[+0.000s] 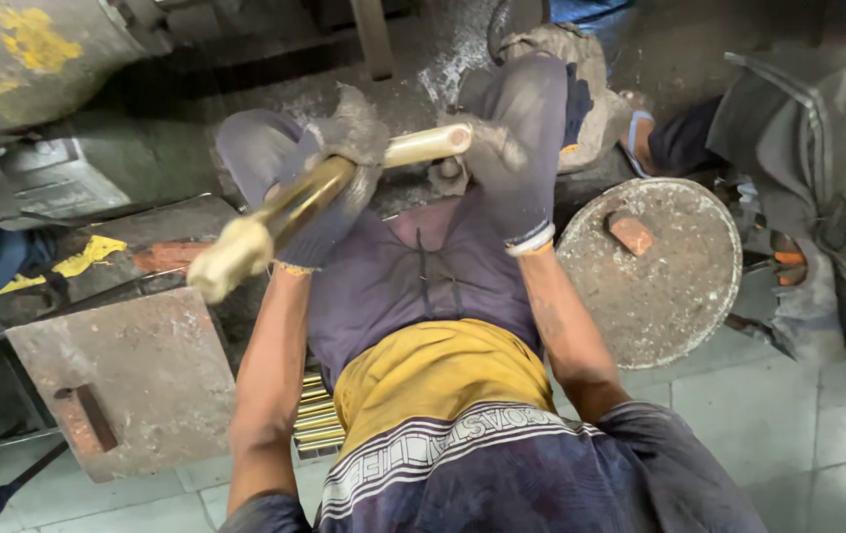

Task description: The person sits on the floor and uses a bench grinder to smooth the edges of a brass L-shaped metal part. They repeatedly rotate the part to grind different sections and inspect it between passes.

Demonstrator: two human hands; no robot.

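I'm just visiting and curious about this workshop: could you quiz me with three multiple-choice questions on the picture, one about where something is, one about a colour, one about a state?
1. Where does the small brick piece lie?
A. on the round stone slab
B. on the floor tiles
C. in a hand

2. What colour is the rod?
A. blue
B. brass yellow
C. black

3. How is the rod held?
A. lying loose on the floor
B. by one hand only
C. by both gloved hands

Answers:
1 A, the brick piece sits on top of the slab.
2 B, the rod shines yellow.
3 C, the left hand and the right hand each wrap it in grey gloves.
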